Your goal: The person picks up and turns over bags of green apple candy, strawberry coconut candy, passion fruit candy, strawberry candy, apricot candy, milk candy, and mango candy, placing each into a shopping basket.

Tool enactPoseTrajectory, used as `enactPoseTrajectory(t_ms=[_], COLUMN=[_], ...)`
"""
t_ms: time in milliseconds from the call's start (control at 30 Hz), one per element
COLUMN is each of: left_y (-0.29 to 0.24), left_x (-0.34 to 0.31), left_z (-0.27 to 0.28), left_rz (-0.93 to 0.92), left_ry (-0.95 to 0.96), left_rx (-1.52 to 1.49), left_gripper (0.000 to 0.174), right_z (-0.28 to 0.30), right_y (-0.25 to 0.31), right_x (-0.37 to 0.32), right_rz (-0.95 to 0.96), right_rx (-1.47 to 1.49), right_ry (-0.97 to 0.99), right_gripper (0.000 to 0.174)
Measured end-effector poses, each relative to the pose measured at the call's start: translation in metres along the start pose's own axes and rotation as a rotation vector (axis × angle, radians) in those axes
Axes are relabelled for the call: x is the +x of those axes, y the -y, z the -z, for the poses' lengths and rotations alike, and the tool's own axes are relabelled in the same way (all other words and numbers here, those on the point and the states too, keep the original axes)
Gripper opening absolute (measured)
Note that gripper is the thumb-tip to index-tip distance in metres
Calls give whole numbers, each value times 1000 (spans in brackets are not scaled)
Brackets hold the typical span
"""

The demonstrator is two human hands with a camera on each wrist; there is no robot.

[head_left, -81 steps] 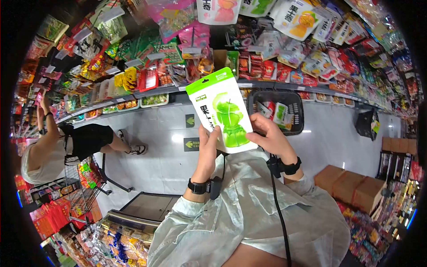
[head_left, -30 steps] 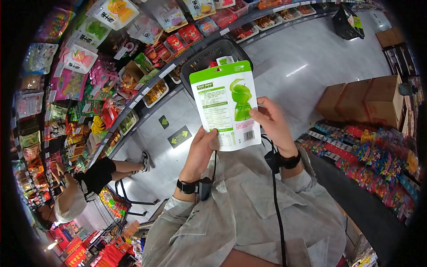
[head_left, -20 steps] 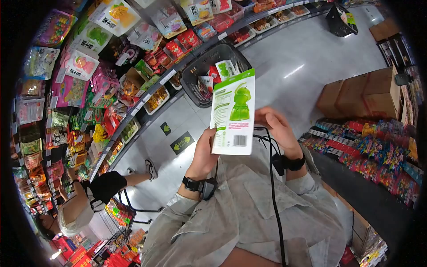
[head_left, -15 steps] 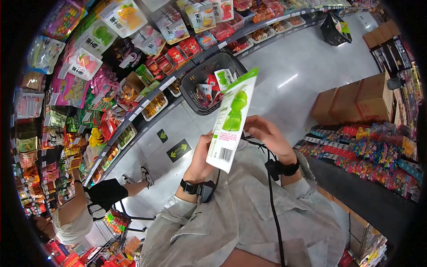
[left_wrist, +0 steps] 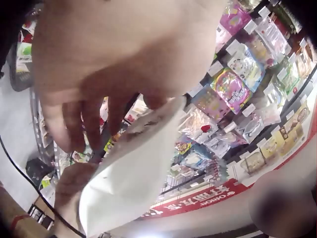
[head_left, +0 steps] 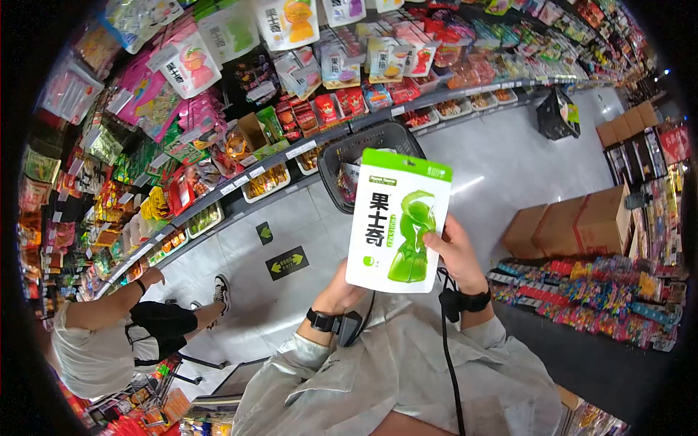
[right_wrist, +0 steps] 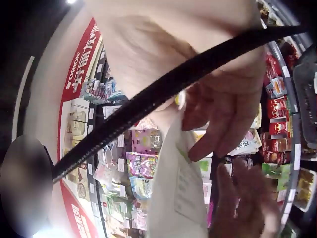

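Observation:
A white stand-up snack pouch (head_left: 396, 225) with a green top band, dark lettering and a green apple picture is held up before me, front face showing in the head view. My right hand (head_left: 459, 256) pinches its right edge, thumb on the front and fingers behind. The right wrist view shows the pouch's printed back (right_wrist: 178, 193) beside those curled fingers. My left hand (head_left: 339, 291) is at the pouch's lower left, its fingers hidden behind it in the head view. In the left wrist view the left hand's fingers (left_wrist: 90, 124) hang loose and spread behind the pouch.
A black shopping basket (head_left: 329, 178) with packets stands by the shelf edge, partly behind the pouch. Packed snack shelves (head_left: 291, 109) curve around. Another person (head_left: 102, 334) stands at the left near a cart. Cardboard boxes (head_left: 574, 225) and a second black basket (head_left: 558, 115) are at right.
The pouch was turned from its front to its printed back, then tilted edge-on, and now faces front again. The right hand let go and pinches it again; the left hand's fingers have loosened. The view has swung.

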State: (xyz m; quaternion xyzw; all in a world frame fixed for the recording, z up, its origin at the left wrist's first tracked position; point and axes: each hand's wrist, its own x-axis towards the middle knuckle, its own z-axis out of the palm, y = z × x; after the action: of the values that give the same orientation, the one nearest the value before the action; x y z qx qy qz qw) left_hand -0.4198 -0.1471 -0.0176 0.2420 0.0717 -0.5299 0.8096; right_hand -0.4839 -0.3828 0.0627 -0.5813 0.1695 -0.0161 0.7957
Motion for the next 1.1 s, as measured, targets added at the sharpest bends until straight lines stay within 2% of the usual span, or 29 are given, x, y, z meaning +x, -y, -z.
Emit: enactPoseTrajectory(t_ms=[33,133,233,267,400,533,633,667,733,800,967,1033,1100], left_y=[-16,-50,-55,-58,-83,-119,-142,-149,-159,-164,-168,-173,-183], left_x=[-1,0,24,32,66,110,139,145,153,159,156,150,139], left_z=[-11,-42,-33,-29,-34,-52,-60,-60,-63,-59,-38,-28,-18], left_rz=[-10,1,-116,-116,-105,-79,-98,-111,-130,-171,-258,-286,-310], left_ry=[-15,-91,-192,-257,-343,-394,-343,-309,-284,-294,-424,-498,-542], left_rx=[-125,-236,249,248,316,491,463,460,515,525,572,652,588], left_gripper=[52,48,44,42,39,38,42,44,48,44,33,29,26], right_z=[0,6,16,18,27,51,68,73,92,99,101,90,75], right_y=[0,-5,-9,-10,2,6,8,13,10,16,23,26,28], right_x=[7,26,52,60,102,155,190,196,216,232,258,262,260], right_rz=[-9,-21,-115,-165,-166,-89,125,69,77,78,13,-10,-13], right_rx=[-23,-88,-142,-74,-12,-101,-300,-205,-199,-196,-134,-127,-136], right_ry=[-2,-18,-31,-63,-95,-120,-199,-218,-226,-236,-116,-55,15], right_gripper=[45,42,43,44,46,45,43,39,38,34,22,19,18])
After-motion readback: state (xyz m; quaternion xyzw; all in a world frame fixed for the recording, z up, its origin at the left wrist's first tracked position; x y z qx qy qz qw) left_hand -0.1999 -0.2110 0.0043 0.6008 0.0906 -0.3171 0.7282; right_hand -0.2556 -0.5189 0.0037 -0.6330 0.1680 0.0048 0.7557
